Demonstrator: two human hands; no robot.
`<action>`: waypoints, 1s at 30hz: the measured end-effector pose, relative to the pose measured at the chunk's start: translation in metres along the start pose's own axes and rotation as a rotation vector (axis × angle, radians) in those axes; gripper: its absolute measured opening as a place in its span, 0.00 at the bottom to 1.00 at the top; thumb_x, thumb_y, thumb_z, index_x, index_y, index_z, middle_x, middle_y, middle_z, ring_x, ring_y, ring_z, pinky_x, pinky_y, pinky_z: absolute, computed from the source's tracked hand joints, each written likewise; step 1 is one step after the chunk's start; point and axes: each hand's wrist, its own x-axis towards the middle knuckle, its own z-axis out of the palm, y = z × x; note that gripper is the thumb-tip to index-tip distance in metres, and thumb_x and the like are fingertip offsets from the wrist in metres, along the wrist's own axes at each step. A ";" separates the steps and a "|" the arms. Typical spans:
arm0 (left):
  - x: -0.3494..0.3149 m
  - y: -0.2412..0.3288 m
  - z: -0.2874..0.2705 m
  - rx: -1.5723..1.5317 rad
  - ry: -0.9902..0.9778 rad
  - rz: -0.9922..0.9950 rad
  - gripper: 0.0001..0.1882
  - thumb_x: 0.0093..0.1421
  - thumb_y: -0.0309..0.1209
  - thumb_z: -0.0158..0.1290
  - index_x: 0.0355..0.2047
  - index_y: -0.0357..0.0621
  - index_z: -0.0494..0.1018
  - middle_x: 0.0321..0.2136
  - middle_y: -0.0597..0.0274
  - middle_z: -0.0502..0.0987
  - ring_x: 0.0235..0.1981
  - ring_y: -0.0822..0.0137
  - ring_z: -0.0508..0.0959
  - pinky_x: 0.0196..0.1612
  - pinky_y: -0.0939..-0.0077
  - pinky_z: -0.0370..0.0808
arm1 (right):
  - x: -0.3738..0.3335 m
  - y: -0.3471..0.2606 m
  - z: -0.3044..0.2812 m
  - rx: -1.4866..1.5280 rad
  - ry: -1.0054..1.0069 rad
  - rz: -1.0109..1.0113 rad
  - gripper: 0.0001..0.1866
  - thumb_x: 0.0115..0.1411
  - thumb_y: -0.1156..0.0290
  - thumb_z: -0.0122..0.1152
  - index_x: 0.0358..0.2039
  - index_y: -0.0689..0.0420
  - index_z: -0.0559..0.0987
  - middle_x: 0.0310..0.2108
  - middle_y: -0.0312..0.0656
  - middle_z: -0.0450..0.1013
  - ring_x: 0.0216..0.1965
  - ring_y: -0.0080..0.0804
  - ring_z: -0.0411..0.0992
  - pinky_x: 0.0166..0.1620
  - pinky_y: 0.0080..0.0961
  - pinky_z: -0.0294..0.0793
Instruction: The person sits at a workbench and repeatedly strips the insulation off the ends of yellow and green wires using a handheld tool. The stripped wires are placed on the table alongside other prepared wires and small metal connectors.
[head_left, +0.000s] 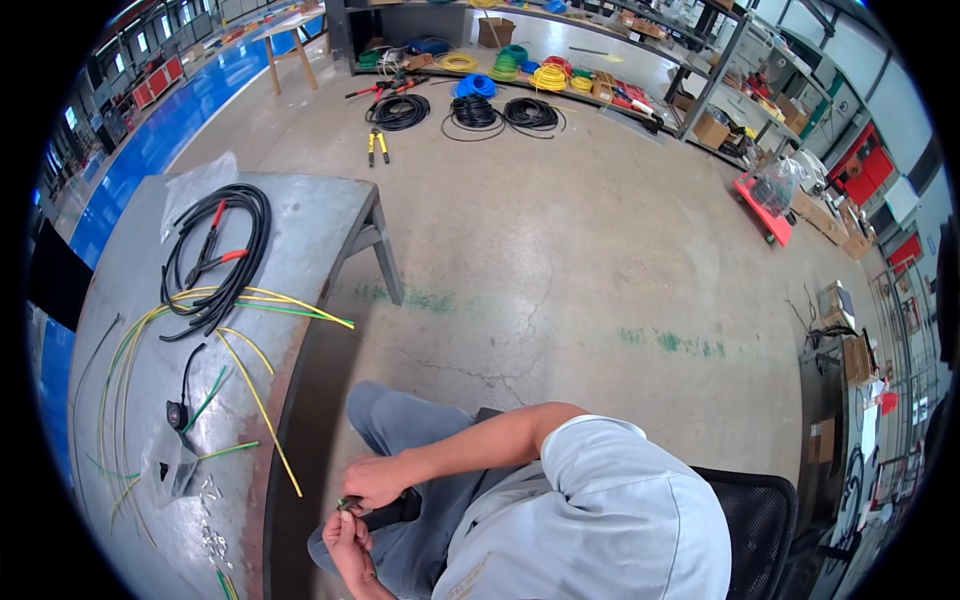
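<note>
My right hand (372, 482) and my left hand (348, 547) meet over my lap, beside the table edge. Fingers of both are closed around a small dark-and-green piece (346, 503); its kind is too small to tell. A dark shape lies below my right hand, partly hidden. On the metal table (310, 215) nearby lie yellow and green wires (262, 413), small silver metal pieces (211, 520) and a clear plastic bag (178, 462). Farther up, a coil of black cable (258, 235) surrounds red-handled cutters (210, 245). A small black device (177, 414) rests by the bag.
Black cable coils (398, 112), blue coiled wire (474, 87) and yellow-handled cutters (378, 147) lie on the floor ahead. Shelving (715, 80) with more coils stands behind. A red dolly (762, 212) is at the right. I sit on a black mesh chair (755, 515).
</note>
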 end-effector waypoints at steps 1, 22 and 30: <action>-0.001 0.001 0.000 0.008 -0.001 -0.016 0.13 0.78 0.40 0.55 0.40 0.44 0.77 0.18 0.74 0.65 0.15 0.83 0.58 0.17 0.84 0.50 | 0.001 0.003 0.001 0.044 -0.043 -0.005 0.10 0.57 0.64 0.69 0.32 0.58 0.83 0.32 0.54 0.81 0.41 0.57 0.81 0.47 0.55 0.78; 0.001 -0.012 0.013 0.068 0.216 -0.022 0.14 0.79 0.35 0.52 0.59 0.46 0.78 0.20 0.72 0.68 0.15 0.82 0.61 0.16 0.84 0.57 | 0.005 0.020 -0.026 0.057 0.082 0.184 0.16 0.71 0.58 0.63 0.44 0.60 0.84 0.36 0.55 0.83 0.40 0.63 0.81 0.46 0.53 0.80; 0.003 -0.009 0.020 0.164 0.150 0.059 0.13 0.79 0.35 0.52 0.58 0.45 0.78 0.20 0.73 0.67 0.15 0.82 0.61 0.16 0.84 0.57 | 0.004 0.005 -0.030 0.102 0.148 0.051 0.13 0.63 0.70 0.68 0.46 0.60 0.81 0.37 0.55 0.83 0.41 0.62 0.81 0.43 0.53 0.80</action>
